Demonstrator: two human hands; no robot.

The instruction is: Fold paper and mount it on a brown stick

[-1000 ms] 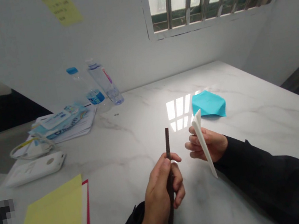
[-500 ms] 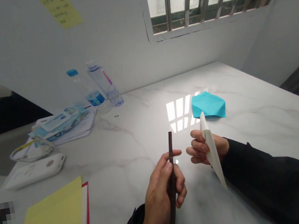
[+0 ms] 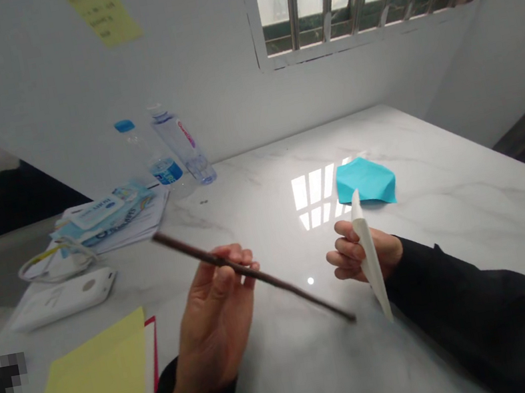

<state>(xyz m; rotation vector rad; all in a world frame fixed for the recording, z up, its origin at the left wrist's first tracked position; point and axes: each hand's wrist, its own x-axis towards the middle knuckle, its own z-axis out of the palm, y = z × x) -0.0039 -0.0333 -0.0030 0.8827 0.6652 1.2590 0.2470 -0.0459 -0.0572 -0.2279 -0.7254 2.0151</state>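
My left hand (image 3: pixel 217 326) pinches a thin dark brown stick (image 3: pixel 288 285) between thumb and fingers. The stick slants from upper left down to the right, held above the table, and its lower end is slightly blurred. On the right, my right hand (image 3: pixel 347 252) grips a folded white piece of paper or tissue (image 3: pixel 374 265), held upright and seen nearly edge-on. Its thumb is hidden behind the paper. A gap separates the stick's lower end from the white piece. Just beyond my right hand lies a creased turquoise sheet (image 3: pixel 366 179).
On the white marbled table (image 3: pixel 253 198), a yellow sheet (image 3: pixel 93 389) lies at left over white and red ones. Behind it are a white power bank (image 3: pixel 67 298), a cable (image 3: pixel 58 263), a wipes pack (image 3: pixel 103 214) and two plastic bottles (image 3: pixel 167 172) (image 3: pixel 191 151) near the wall.
My left hand has moved left and turned, swinging the stick from nearly upright to a slant across the view. The right hand holds the white piece almost where it was.
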